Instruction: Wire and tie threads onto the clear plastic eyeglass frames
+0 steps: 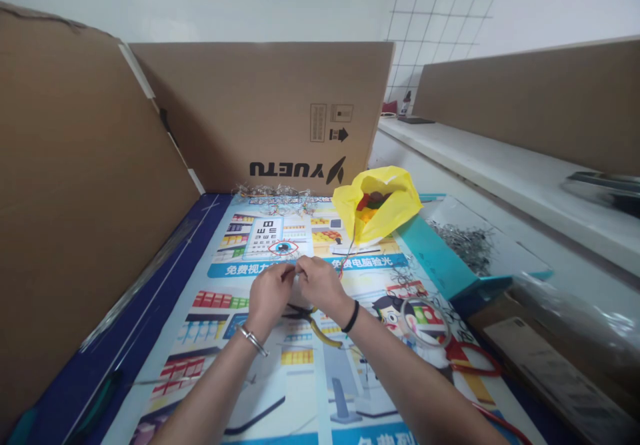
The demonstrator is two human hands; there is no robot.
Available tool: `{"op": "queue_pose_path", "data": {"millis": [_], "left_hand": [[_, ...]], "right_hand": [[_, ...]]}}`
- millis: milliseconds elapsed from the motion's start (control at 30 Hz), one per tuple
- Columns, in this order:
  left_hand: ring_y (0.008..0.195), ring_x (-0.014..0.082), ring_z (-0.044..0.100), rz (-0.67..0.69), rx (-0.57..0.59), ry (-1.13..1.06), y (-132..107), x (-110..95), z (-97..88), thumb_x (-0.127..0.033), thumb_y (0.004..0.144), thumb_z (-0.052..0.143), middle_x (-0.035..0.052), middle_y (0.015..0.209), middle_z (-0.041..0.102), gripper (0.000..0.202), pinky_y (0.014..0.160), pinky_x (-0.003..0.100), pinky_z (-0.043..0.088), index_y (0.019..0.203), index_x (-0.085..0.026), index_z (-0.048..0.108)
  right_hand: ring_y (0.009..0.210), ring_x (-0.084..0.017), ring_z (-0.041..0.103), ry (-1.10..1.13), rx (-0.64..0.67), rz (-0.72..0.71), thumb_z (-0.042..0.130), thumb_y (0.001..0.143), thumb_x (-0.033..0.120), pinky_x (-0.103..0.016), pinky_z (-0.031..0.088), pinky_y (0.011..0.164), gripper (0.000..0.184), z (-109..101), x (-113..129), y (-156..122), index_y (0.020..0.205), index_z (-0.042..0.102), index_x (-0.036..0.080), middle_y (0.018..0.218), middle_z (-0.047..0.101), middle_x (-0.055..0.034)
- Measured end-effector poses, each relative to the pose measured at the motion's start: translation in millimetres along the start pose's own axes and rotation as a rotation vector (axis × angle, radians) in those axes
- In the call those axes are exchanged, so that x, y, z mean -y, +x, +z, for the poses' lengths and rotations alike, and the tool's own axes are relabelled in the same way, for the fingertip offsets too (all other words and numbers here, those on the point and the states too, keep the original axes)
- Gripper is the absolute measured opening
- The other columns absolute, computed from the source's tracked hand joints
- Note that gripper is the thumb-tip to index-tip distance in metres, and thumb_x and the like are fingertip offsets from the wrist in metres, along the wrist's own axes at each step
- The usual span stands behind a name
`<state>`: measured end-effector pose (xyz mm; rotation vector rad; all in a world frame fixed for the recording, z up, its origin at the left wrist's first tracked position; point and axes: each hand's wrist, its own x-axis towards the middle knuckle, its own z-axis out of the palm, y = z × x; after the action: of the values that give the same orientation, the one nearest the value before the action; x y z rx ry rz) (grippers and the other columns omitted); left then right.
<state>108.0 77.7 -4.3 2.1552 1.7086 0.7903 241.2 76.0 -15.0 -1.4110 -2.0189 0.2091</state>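
My left hand (270, 292) and my right hand (323, 285) meet over the middle of the printed poster sheet (300, 392). Fingertips on both sides are pinched together, almost touching. What they hold is too small or hidden to make out. Just below them lie pliers with a yellow handle (325, 335), partly covered by my hands. Beyond my right hand stands an open yellow bag (385, 205) with red, dark and orange things in it. A thin strand (349, 252) runs from near the right hand up towards the bag.
Cardboard panels (260, 112) wall the back and left. Silvery wire scraps (275, 193) lie at the back, more in a teal folder (460, 242) at right. Red-handled scissors (475, 358), a clear ring (425, 322) and a cardboard box (545, 358) lie right; a green-handled tool (97, 402) lies lower left.
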Motion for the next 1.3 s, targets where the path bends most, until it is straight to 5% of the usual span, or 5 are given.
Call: {"op": "queue_pose_path", "data": {"millis": [333,633,867,1300], "left_hand": [[0.072,0.0176,0.058,0.082,-0.05,0.141,-3,-3,2.1,-0.016,0.078,0.046,0.0035,0.076,0.067,0.019,0.065,0.026,0.038,0.077,-0.019,0.065],[0.075,0.0177,0.058,0.057,-0.056,0.141,-5,-4,4.9,-0.019,0.079,0.047,0.0026,0.077,0.066,0.018,0.066,0.026,0.038,0.079,-0.021,0.065],[0.078,0.0175,0.058,0.051,-0.075,0.095,-7,-3,5.6,-0.017,0.078,0.049,0.0026,0.078,0.067,0.018,0.071,0.027,0.04,0.081,-0.021,0.066],[0.077,0.0196,0.057,0.112,-0.098,0.201,-9,-3,6.3,-0.018,0.079,0.048,0.0055,0.074,0.064,0.017,0.072,0.029,0.039,0.078,-0.018,0.065]], "right_hand": [[0.075,-0.018,0.053,-0.115,0.001,-0.038,0.045,0.074,0.005,-0.026,0.039,0.069,0.018,4,5,-7,0.082,0.055,0.018,0.076,0.061,-0.0055],[0.064,-0.013,0.054,0.09,-0.023,0.103,0.041,0.074,0.005,-0.021,0.038,0.062,0.021,8,1,-9,0.078,0.054,0.021,0.068,0.058,0.0017],[0.072,-0.017,0.054,-0.033,-0.001,0.033,0.042,0.076,0.006,-0.025,0.04,0.066,0.017,7,6,-14,0.08,0.054,0.018,0.074,0.06,-0.0045],[0.074,-0.016,0.056,0.127,0.036,0.118,0.037,0.076,0.003,-0.025,0.042,0.067,0.022,1,20,-16,0.085,0.05,0.018,0.078,0.06,-0.0045]]}}
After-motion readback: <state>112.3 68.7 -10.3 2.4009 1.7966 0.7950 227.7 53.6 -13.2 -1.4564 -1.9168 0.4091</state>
